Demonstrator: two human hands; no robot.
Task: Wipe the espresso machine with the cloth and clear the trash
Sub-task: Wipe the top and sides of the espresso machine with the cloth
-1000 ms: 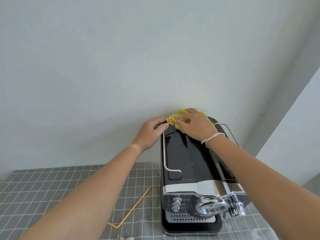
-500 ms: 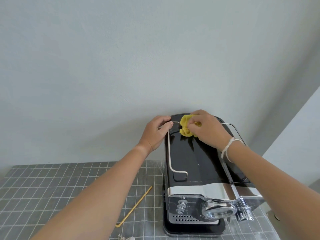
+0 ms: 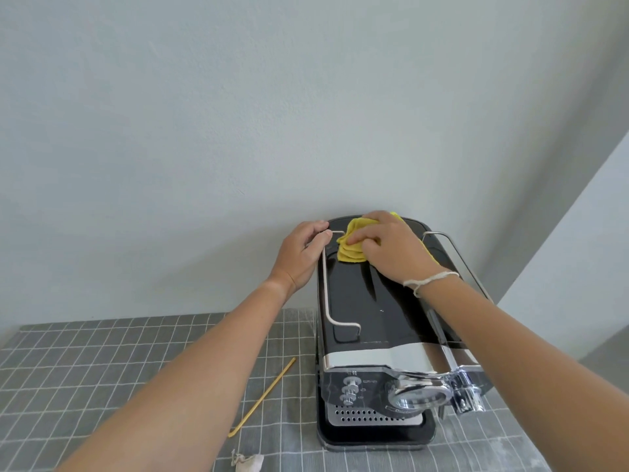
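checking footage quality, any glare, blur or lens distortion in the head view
Head view: soft even daylight and sharp focus; the espresso machine has a glossy black top that mirrors the right arm, and its chrome front glints. Wide-angle stretch enlarges both forearms near the frame's bottom. The yellow cloth is clear.

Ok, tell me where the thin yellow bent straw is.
In the head view the thin yellow bent straw lies on the grey checked tablecloth, left of the black espresso machine, under the left forearm.
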